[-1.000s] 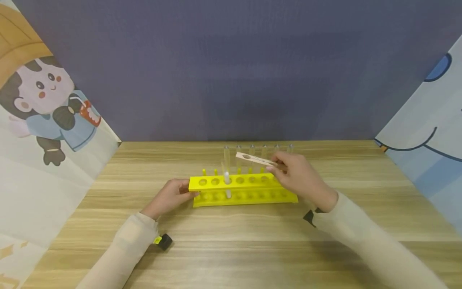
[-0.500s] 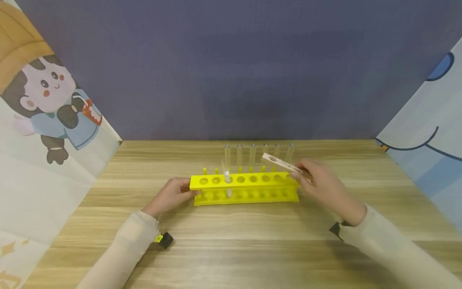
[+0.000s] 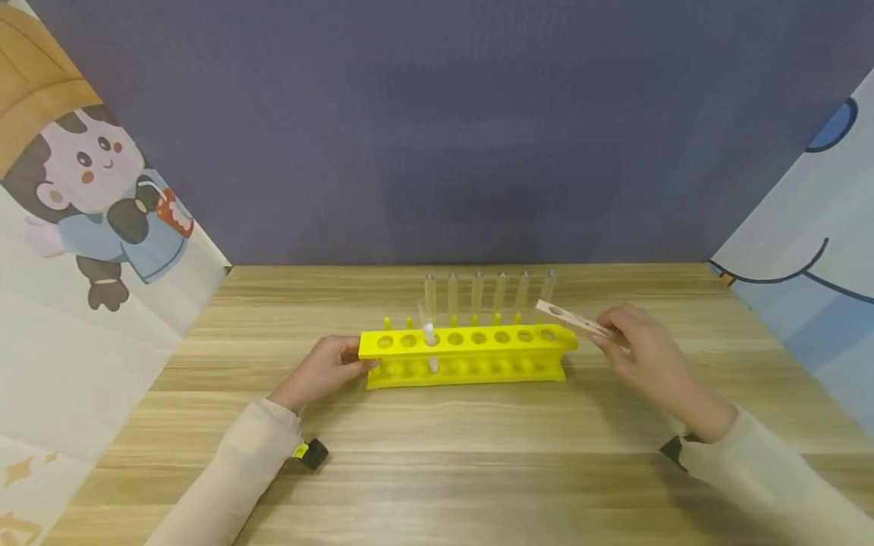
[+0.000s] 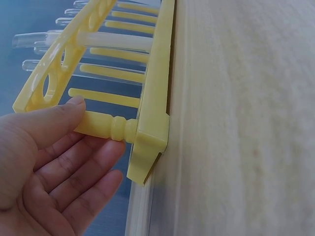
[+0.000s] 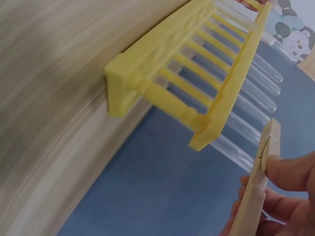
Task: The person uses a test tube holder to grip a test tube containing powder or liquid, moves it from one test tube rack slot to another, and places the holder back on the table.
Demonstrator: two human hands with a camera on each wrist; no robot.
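Note:
My left hand (image 3: 324,373) grips the left end post (image 4: 98,124) of a yellow test tube rack (image 3: 464,350), thumb on one side and fingers behind. In the right hand (image 3: 645,360) is a wooden test tube clamp (image 3: 575,319), pinched between thumb and fingers. It sits just off the rack's right end, tip pointing left, with no tube in its jaws. A test tube with white contents (image 3: 429,335) stands in the third hole from the left. Several clear test tubes (image 3: 477,292) sit upside down on the pegs along the rack's back.
The rack stands on a wood-grain table (image 3: 437,455) before a dark blue back panel (image 3: 437,152). Printed side panels with cartoon figures (image 3: 109,189) flank the table left and right. A black wrist camera (image 3: 314,454) hangs under the left sleeve.
My right hand has moved to the right with the clamp, from over the rack's right part to beyond its end. The left hand and the rack have stayed put.

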